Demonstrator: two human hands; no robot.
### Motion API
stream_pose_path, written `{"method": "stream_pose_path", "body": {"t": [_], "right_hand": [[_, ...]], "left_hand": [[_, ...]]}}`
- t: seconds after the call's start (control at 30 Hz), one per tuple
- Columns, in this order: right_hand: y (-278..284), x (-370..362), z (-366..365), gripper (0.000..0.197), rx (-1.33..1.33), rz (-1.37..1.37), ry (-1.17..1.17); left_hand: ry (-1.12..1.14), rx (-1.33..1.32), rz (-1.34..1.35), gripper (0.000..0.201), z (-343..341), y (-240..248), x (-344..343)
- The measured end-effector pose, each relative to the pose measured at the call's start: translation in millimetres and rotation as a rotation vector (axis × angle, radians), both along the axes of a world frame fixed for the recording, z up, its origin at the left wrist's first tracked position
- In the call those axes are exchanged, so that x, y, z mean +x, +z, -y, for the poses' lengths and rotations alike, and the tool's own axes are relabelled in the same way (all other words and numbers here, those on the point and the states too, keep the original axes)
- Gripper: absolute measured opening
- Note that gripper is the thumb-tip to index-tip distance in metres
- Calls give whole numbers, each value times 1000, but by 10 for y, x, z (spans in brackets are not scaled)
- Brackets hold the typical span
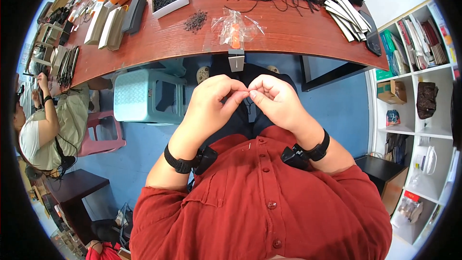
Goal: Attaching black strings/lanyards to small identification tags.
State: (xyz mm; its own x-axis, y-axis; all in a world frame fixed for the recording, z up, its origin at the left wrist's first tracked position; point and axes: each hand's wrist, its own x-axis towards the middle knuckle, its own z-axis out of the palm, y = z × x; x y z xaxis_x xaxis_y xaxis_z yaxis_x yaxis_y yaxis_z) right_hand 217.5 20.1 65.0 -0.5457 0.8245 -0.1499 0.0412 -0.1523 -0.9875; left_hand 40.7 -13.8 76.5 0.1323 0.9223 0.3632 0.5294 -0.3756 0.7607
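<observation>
Hands (209, 100) (280, 103) meet, fingers (235, 85) pinched, contents unclear.

A dark red shirt (236, 202) is worn, fastened by round buttons (272, 205) and fitted with a flapped pocket (204, 195). Black wrist straps (179, 162) with boxy black modules (206, 160), dark trousers (233, 126) and pale, dark-spotted footwear (202, 74) are also worn.

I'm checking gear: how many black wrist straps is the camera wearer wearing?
2: the left-wrist strap, just below the left hand, and the right-wrist strap.
</observation>
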Motion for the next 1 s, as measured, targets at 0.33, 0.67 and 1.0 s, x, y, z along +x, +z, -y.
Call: {"method": "stream_pose_path", "body": {"t": [0.33, 0.67, 1.0], "right_hand": [[-102, -27, -21, 7, 74, -191, -107], [-79, -11, -1, 7, 68, -99, -91], [-135, -10, -6, 4, 79, -125, -147]], "left_hand": [[44, -382, 636, 26, 39, -197, 17], [78, -444, 550, 37, 24, -223, 102], [59, -478, 493, 9, 99, -222, 114]]}}
